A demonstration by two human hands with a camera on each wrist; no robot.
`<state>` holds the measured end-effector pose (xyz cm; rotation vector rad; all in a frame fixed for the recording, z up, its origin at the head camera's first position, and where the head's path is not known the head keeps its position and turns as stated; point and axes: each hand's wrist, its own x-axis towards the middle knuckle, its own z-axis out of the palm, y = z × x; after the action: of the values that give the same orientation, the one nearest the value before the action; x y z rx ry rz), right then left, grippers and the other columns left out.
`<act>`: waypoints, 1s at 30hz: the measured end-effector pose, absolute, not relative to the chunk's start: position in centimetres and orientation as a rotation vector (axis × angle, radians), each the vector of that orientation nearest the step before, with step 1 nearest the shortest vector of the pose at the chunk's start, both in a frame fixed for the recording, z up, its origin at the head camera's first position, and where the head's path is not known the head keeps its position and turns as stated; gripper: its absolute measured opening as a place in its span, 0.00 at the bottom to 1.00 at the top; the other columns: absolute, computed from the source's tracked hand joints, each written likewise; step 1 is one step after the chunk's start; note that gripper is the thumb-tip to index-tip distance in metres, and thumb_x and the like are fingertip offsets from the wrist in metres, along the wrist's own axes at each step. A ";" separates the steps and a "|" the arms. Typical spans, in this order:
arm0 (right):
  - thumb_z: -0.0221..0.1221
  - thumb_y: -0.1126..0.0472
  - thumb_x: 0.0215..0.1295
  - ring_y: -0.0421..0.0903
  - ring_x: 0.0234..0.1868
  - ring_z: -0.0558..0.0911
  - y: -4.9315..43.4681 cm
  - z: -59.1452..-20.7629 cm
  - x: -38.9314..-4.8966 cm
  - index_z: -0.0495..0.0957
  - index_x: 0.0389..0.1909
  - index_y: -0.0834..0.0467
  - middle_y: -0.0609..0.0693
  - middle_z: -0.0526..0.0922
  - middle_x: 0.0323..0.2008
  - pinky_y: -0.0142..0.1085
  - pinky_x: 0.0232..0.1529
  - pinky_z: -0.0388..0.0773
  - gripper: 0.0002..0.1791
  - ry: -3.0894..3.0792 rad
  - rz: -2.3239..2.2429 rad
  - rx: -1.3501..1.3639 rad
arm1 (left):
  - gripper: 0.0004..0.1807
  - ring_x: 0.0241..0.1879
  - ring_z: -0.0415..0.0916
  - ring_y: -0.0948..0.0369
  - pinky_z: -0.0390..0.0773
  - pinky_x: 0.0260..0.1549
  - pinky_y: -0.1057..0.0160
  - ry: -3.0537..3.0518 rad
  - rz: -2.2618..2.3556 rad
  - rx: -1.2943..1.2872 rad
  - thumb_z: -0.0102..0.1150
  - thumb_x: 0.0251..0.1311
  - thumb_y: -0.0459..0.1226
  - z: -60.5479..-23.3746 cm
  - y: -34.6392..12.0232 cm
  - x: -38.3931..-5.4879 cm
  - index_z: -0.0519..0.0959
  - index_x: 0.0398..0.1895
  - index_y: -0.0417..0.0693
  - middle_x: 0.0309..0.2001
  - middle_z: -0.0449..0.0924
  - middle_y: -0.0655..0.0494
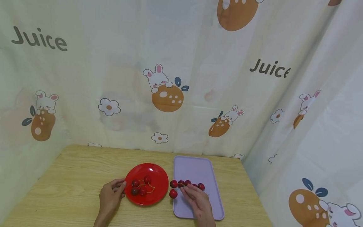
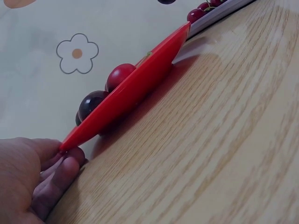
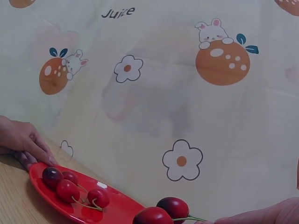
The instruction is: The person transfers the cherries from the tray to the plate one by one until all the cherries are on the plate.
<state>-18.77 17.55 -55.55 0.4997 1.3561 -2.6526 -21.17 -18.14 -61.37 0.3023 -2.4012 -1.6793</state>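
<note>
A round red plate (image 1: 159, 181) lies on the table, with several dark red cherries (image 1: 143, 191) and their green stems at its left part. My left hand (image 1: 110, 195) pinches the plate's left rim, thumb above and fingers below, as the left wrist view shows. Over the left edge of a lilac tray (image 1: 193, 165), my right hand (image 1: 199, 200) pinches the stems of a pair of cherries (image 3: 153, 216). These two hang out to the left of the fingertips, towards the plate. More cherries (image 1: 201, 186) lie in the tray, partly hidden behind the right hand.
The wooden table (image 1: 82, 170) reaches back to a cream curtain (image 1: 127, 47) printed with rabbits, fruit and flowers. Another curtain side closes in on the right. Plate and tray stand side by side with a narrow strip of wood between them.
</note>
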 end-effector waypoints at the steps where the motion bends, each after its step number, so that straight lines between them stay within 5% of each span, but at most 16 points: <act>1: 0.67 0.76 0.70 0.50 0.49 0.93 17.5 -55.5 -18.8 0.76 0.63 0.73 0.59 0.90 0.49 0.41 0.59 0.90 0.22 1.359 -2.654 0.488 | 0.15 0.26 0.86 0.64 0.84 0.26 0.70 -2.401 -1.678 0.302 0.65 0.77 0.35 -61.3 -18.1 -21.1 0.86 0.60 0.36 0.49 0.92 0.38; 6: 0.65 0.77 0.71 0.50 0.47 0.93 17.3 -55.4 -18.9 0.83 0.52 0.70 0.58 0.91 0.46 0.40 0.58 0.91 0.12 1.368 -2.656 0.440 | 0.15 0.26 0.86 0.64 0.85 0.26 0.70 -2.399 -1.681 0.297 0.65 0.77 0.35 -61.3 -18.1 -21.2 0.86 0.60 0.36 0.49 0.92 0.38; 14: 0.65 0.78 0.71 0.49 0.47 0.94 17.0 -55.2 -19.3 0.74 0.60 0.77 0.60 0.92 0.45 0.40 0.56 0.91 0.20 1.394 -2.650 0.398 | 0.16 0.26 0.86 0.64 0.85 0.25 0.69 -2.396 -1.684 0.286 0.65 0.77 0.35 -61.4 -18.1 -21.2 0.86 0.60 0.35 0.49 0.92 0.37; 30: 0.63 0.79 0.72 0.50 0.46 0.93 16.1 -55.5 -19.9 0.86 0.48 0.69 0.58 0.93 0.43 0.41 0.54 0.92 0.09 1.373 -2.669 0.354 | 0.16 0.26 0.86 0.64 0.86 0.26 0.69 -2.386 -1.691 0.305 0.65 0.77 0.36 -61.7 -18.1 -21.5 0.86 0.60 0.36 0.49 0.92 0.38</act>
<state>-19.93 16.10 -55.52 0.3537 1.3731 -2.6692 -21.52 -18.12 -61.74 0.3048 -2.3860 -1.6914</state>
